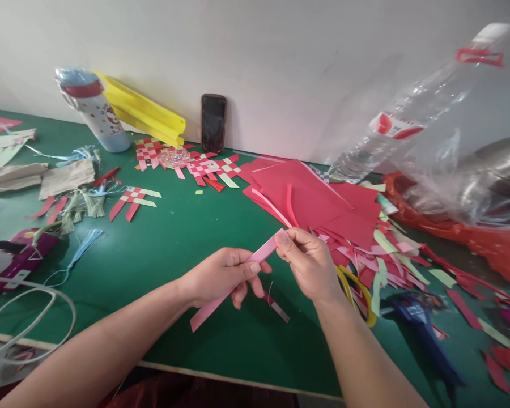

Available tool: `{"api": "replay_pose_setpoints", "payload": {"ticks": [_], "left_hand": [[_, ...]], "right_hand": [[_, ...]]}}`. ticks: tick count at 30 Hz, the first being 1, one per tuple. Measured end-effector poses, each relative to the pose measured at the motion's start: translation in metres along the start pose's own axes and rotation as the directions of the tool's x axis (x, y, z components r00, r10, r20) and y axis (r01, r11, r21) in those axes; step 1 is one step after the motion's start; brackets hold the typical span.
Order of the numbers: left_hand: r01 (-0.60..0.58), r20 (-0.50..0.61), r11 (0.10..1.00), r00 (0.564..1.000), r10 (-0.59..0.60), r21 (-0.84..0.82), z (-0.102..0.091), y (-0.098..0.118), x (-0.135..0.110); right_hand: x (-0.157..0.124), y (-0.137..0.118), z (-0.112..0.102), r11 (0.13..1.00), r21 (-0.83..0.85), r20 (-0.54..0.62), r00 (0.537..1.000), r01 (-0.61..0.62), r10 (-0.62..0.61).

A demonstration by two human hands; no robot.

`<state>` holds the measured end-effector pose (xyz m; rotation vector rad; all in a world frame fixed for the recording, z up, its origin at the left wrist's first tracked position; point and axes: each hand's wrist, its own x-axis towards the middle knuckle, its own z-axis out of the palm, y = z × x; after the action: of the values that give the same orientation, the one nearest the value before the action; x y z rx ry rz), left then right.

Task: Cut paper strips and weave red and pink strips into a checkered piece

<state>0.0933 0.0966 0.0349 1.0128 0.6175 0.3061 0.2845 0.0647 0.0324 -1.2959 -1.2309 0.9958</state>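
Observation:
A pink paper strip (212, 310) runs slantwise through both hands above the green table. My left hand (229, 275) pinches it near the middle between thumb and fingers. At its upper end my right hand (306, 260) grips the strip, thumb on top. Just below the hands lies a small blade-like piece (279, 310) with a dark red end, partly hidden by my left fingers. Red paper sheets (306, 192) are piled beyond my right hand. Woven paper fish shapes (134, 198) in red, pink and pale green lie further left.
Yellow-handled scissors (369, 306) and a blue glue gun (427, 334) lie right, beside paper scraps (391, 255). A phone (213, 122) leans on the wall. A water bottle (96, 113) and a tilted plastic bottle (412, 107) stand behind. Tassels (87, 243) and a white cable (70, 300) lie left.

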Motion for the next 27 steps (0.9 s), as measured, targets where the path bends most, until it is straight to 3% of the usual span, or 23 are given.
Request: {"api": "replay_pose_setpoints", "payload": {"ticks": [6,11,18,22,27], "left_hand": [[0.069,0.062,0.998,0.996,-0.070,0.013,-0.001,0.004,-0.002],[0.034,0.042,0.999,0.999,-0.034,-0.002,0.000,0.002,-0.003],[0.019,-0.044,0.999,0.999,-0.018,0.030,0.003,0.000,-0.001],[0.034,0.031,0.999,0.999,-0.035,0.032,0.001,0.002,-0.002],[0.078,0.127,0.987,0.990,-0.061,-0.140,-0.002,0.006,-0.005]], "right_hand": [[0.005,-0.001,-0.005,0.990,0.140,-0.119,0.993,0.036,-0.019],[0.005,-0.003,0.000,0.980,0.197,-0.124,0.992,0.008,0.017],[-0.004,-0.001,0.011,0.992,-0.070,0.052,0.993,-0.104,0.108],[0.002,0.002,0.000,0.996,0.064,-0.078,0.995,-0.058,0.063],[0.009,0.002,-0.010,0.980,0.198,-0.163,0.986,0.000,0.033]]}}
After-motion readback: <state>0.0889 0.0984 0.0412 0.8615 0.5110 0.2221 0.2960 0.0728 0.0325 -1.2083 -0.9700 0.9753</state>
